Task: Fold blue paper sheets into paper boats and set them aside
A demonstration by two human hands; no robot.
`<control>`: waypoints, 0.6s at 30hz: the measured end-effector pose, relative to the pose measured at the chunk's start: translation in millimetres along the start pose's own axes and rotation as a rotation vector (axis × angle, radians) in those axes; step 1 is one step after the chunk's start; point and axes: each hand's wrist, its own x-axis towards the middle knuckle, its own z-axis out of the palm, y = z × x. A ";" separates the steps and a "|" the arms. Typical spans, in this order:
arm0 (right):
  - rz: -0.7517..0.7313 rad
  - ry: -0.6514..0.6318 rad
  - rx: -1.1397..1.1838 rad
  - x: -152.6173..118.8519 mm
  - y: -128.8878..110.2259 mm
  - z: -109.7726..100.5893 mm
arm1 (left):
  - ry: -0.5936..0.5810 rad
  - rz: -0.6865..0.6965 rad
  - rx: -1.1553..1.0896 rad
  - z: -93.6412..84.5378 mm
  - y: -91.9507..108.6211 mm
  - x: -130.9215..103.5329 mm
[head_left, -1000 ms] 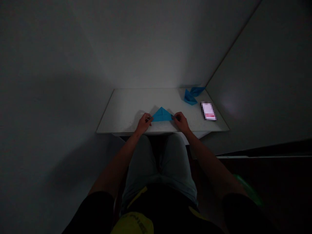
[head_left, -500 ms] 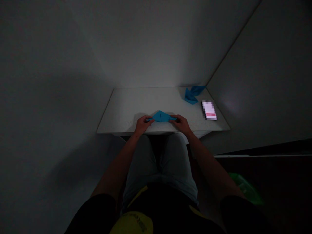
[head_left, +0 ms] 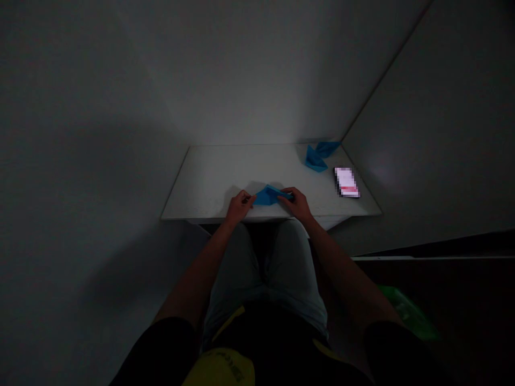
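Just above the front part of the white table [head_left: 217,166], a folded blue paper boat [head_left: 266,196] is stretched between my two hands. My left hand [head_left: 240,205] pinches its left end between thumb and fingers. At the other end, my right hand [head_left: 298,202] grips the paper, thumb at the front and fingers behind. The boat's middle rises to a point, and both of its tips are partly hidden by my fingers.
Two blue paper boats [head_left: 316,160] stand close together at the table's back right. A phone [head_left: 346,182] with a lit, blurred screen lies in front of them. Walls border the table at the back and right. Something green [head_left: 408,311] is on the dark floor at lower right.
The paper boat has tilted and turned between my hands, its middle now less flat to view. My left hand has shifted slightly right and closed tighter on its end.
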 end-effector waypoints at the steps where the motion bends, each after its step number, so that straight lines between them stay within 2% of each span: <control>1: -0.024 0.008 0.003 1.9 -2.1 2.3 | -0.024 0.008 0.023 0.2 -0.9 0.4; 4: -0.102 0.000 -0.018 9.2 -11.4 9.2 | -0.101 0.081 0.110 0.1 -3.4 2.2; 7: -0.210 -0.100 -0.107 15.2 -23.0 14.0 | -0.126 0.210 0.198 -0.2 -3.9 3.4; 9: -0.283 -0.204 -0.228 16.7 -29.4 15.3 | -0.058 0.241 0.270 -0.2 -3.2 3.1; 12: -0.352 -0.373 -0.414 14.0 -33.1 15.8 | 0.087 0.216 0.349 0.2 -2.1 2.1; 14: -0.364 -0.462 -0.453 9.5 -31.0 15.6 | 0.123 0.206 0.367 0.3 -2.1 2.0; 16: -0.351 -0.491 -0.433 3.7 -25.9 14.6 | 0.067 0.212 0.370 0.2 -2.5 2.6; 18: -0.318 -0.447 -0.408 -2.3 -19.0 12.2 | -0.038 0.225 0.361 0.1 -3.2 3.5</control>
